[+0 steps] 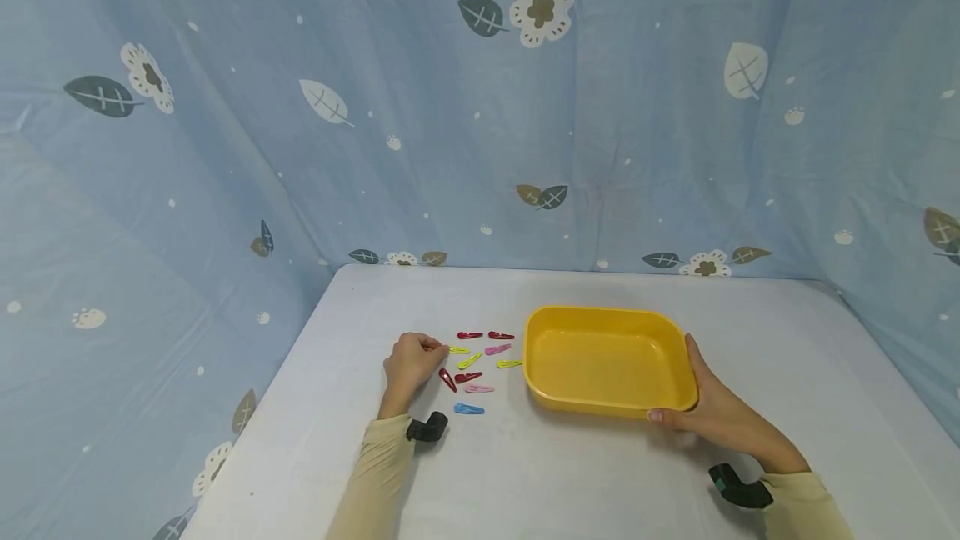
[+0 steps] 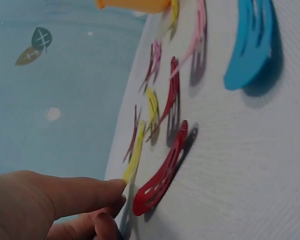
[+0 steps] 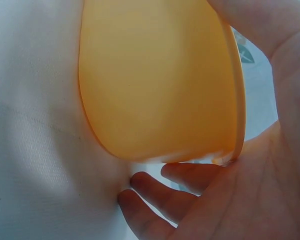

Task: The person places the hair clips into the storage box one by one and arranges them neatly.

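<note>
My left hand [image 1: 412, 365] is at the left edge of a group of snap hair clips and pinches the end of a yellow hair clip [image 2: 135, 157] between thumb and fingers. Close beside its fingertips lies a red hair clip [image 2: 161, 176]. A blue hair clip [image 1: 469, 409] is nearest the front of the group, with a light pink hair clip [image 1: 479, 389] behind it. My right hand [image 1: 708, 407] holds the right end of a yellow plastic basin [image 1: 609, 407], the thumb at its near corner. In the right wrist view, fingers curve around the basin's outer wall.
Several more red, pink and yellow clips lie between the left hand and the basin, one yellow clip [image 1: 509, 363] right beside its left wall. A white cloth covers the table [image 1: 555, 482]. Behind it hangs a blue patterned curtain [image 1: 450, 107].
</note>
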`<state>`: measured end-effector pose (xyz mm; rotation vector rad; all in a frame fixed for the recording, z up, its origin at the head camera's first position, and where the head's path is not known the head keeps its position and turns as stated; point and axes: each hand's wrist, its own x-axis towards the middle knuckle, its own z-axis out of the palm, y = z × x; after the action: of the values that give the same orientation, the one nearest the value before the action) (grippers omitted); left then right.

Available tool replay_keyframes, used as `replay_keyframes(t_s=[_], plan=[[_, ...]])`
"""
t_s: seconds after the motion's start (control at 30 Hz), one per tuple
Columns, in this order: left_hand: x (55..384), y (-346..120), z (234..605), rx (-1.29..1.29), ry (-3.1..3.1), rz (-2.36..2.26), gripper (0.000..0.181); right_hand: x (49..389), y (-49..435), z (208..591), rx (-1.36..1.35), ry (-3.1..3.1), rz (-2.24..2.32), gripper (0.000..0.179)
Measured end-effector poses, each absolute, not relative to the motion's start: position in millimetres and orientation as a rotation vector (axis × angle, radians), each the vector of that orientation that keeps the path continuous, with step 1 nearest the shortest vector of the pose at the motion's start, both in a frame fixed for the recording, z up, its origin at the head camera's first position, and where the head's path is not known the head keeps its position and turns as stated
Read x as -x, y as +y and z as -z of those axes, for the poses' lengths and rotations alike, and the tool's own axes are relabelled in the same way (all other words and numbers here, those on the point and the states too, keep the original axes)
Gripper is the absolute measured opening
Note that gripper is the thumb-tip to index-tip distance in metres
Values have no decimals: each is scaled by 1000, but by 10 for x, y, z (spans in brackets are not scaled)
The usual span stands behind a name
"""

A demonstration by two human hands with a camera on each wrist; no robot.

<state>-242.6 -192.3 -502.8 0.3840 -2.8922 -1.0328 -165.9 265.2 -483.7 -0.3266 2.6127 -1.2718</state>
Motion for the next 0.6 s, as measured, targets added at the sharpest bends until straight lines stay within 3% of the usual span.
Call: replay_keyframes(t_s=[0.6], plan=[[2419, -1964, 4981, -417, -2973, 1183, 23, 1660, 2661, 4831, 314, 2606, 1258, 134]])
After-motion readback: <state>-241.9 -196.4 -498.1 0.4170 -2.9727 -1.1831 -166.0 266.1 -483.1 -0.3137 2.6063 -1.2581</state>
